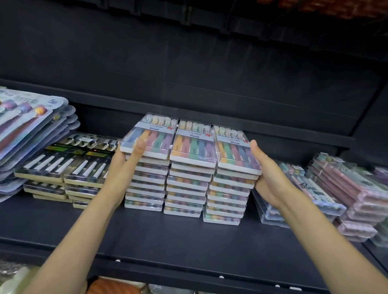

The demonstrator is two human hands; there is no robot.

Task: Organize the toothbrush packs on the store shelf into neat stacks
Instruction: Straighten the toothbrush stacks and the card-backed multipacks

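Observation:
Three side-by-side stacks of clear toothbrush packs with pastel brushes stand mid-shelf: a left stack [146, 180], a middle stack [187, 187] and a right stack [230, 193]. My left hand [126, 163] grips the left stack's upper packs from the left side, thumb lying on the top pack [153, 138]. My right hand [267, 175] presses flat against the right side of the right stack, thumb up by its top pack [235, 149]. The dark shelf [183, 240] bears them all.
Black-and-gold toothbrush packs [61, 169] lie left of the stacks, with large blister packs [21, 128] leaning at the far left. Pink and clear packs [352, 198] pile up on the right. The shelf's front edge [204, 275] runs below, with goods on the lower shelf.

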